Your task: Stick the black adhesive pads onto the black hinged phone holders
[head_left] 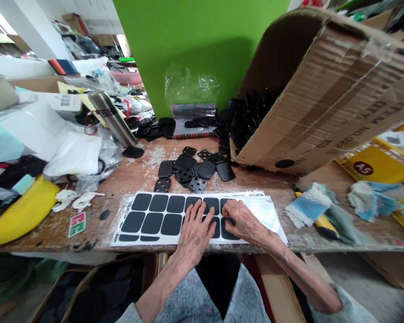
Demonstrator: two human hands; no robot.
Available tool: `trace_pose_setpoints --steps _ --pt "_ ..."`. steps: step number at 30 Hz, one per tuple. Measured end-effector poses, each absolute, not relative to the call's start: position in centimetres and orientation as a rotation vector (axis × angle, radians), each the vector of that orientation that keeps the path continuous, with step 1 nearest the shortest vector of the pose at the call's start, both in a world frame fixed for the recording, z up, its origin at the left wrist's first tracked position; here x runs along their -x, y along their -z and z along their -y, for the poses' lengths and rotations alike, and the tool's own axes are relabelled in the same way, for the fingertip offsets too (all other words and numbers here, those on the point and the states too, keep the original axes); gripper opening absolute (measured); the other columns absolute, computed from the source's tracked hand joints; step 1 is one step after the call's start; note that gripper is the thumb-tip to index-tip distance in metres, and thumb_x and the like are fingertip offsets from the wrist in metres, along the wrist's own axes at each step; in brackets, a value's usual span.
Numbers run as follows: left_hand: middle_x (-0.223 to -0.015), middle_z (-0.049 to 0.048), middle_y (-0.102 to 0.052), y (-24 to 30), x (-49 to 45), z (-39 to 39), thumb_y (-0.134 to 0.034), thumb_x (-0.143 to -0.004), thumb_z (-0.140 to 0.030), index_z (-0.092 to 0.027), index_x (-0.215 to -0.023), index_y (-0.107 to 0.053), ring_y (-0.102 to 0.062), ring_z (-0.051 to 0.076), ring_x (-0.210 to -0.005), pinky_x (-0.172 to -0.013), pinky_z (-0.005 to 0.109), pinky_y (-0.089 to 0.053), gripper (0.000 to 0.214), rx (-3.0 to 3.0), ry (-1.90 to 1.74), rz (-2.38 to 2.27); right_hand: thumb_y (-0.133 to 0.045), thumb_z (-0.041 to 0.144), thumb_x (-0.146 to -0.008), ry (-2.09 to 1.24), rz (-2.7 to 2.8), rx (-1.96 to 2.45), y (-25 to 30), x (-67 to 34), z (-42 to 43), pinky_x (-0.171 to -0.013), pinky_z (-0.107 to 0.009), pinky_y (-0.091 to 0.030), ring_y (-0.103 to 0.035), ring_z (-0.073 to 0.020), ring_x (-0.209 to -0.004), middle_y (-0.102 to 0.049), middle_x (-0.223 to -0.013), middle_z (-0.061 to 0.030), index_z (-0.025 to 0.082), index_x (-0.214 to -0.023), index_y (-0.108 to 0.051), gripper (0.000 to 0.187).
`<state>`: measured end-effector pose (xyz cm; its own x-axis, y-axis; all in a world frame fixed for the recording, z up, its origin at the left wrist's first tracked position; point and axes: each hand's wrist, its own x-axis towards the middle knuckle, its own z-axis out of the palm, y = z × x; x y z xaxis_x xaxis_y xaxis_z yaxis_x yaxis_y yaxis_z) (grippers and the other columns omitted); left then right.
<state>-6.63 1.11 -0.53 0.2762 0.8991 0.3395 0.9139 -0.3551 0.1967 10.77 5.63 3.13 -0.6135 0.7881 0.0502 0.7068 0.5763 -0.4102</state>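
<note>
Head-camera view of a work counter. We see the left hand (194, 234) and the right hand (245, 220) side by side on a white rectangular backing sheet carrying rows of matte black rounded-square pads (158, 220). The sheet lies along the front edge of the worn wooden counter (128, 179). Each grip is spread flat, with the fingers resting on the pads and pinching nothing. To the right of the right hand, a glossy white stretch of the sheet shows.

Just behind the sheet, near the middle of the counter, we note a loose cluster of matte black rounded-square pads (207, 169) and black perforated square plates (197, 184). Toward the right rear corner, a tilted brown corrugated cardboard box (323, 101) holds a mass of black pieces (252, 119) at its open mouth.

Along the right edge of the counter lie a yellow-handled utility knife (325, 226) and frayed blue-and-white cloth rags (306, 206). Toward the left rear, a brushed-steel vacuum flask (111, 119) leans at a slant among white plastic bags (72, 154). At the left edge sits a curved yellow plastic object (16, 215). A bright green upright panel (195, 45) rises behind the counter, with a transparent plastic bag (191, 85) in front of it.
</note>
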Motion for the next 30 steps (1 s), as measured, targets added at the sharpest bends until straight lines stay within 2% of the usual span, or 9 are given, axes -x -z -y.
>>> trace_pose_setpoints --steps 6,10,14,18,24,30 --pt "-0.122 0.014 -0.054 0.6 6.7 -1.1 -0.047 -0.085 -0.026 -0.018 -0.117 -0.055 -0.04 0.029 -0.122 -0.1 0.05 -0.035 0.034 2.485 0.629 1.757 -0.044 0.005 -0.067 -0.49 2.572 1.235 -3.0 -10.8 -5.5 -0.08 -0.034 -0.035 -0.047 -0.017 -0.079 -0.052 -0.082 -0.0025 0.018 -0.08 -0.048 0.019" --pt "-0.122 0.0136 -0.053 0.7 6.7 -1.2 -0.046 -0.085 -0.026 -0.018 -0.118 -0.054 -0.04 0.029 -0.123 -0.101 0.049 -0.034 0.035 2.492 0.616 1.755 -0.044 0.005 -0.072 -0.45 2.569 1.24 -2.7 -10.9 -4.7 -0.08 -0.034 -0.036 -0.048 -0.0186 -0.086 -0.053 -0.088 -0.0034 0.019 -0.088 -0.051 0.023" --pt "-0.122 0.013 -0.053 0.7 6.6 -1.1 -0.046 -0.085 -0.026 -0.018 -0.118 -0.054 -0.039 0.028 -0.123 -0.101 0.049 -0.033 0.035 2.488 0.599 1.77 -0.041 0.006 -0.078 -0.4 2.563 1.283 -2.3 -10.7 -3.5 -0.085 -0.039 -0.036 -0.048 -0.0214 -0.091 -0.054 -0.092 -0.0057 0.02 -0.093 -0.053 0.024" --pt "-0.124 0.0123 -0.052 0.6 6.5 -1.0 -0.044 -0.086 -0.026 -0.019 -0.12 -0.053 -0.038 0.027 -0.124 -0.103 0.048 -0.032 0.035 2.483 0.593 1.773 -0.04 0.005 -0.078 -0.372 2.525 1.325 -2.1 -10.4 -3.2 -0.094 -0.046 -0.03 -0.045 -0.0255 -0.104 -0.053 -0.107 -0.0105 0.017 -0.101 -0.051 0.028" --pt "-0.122 0.0129 -0.054 0.7 6.5 -1.1 -0.047 -0.084 -0.025 -0.019 -0.117 -0.054 -0.04 0.028 -0.123 -0.1 0.049 -0.035 0.034 2.467 0.606 1.77 -0.047 0.008 -0.069 -0.465 2.568 1.242 -2.8 -10.6 -5.2 -0.083 -0.035 -0.039 -0.049 -0.017 -0.083 -0.053 -0.085 -0.0015 0.019 -0.081 -0.049 0.016" --pt "-0.122 0.0125 -0.053 0.7 6.5 -1.2 -0.047 -0.084 -0.026 -0.019 -0.118 -0.053 -0.04 0.028 -0.123 -0.099 0.05 -0.036 0.035 2.471 0.628 1.764 -0.047 0.009 -0.071 -0.51 2.547 1.252 -3.2 -11.0 -4.9 -0.081 -0.033 -0.038 -0.048 -0.0157 -0.081 -0.052 -0.083 -0.0005 0.019 -0.081 -0.047 0.014"
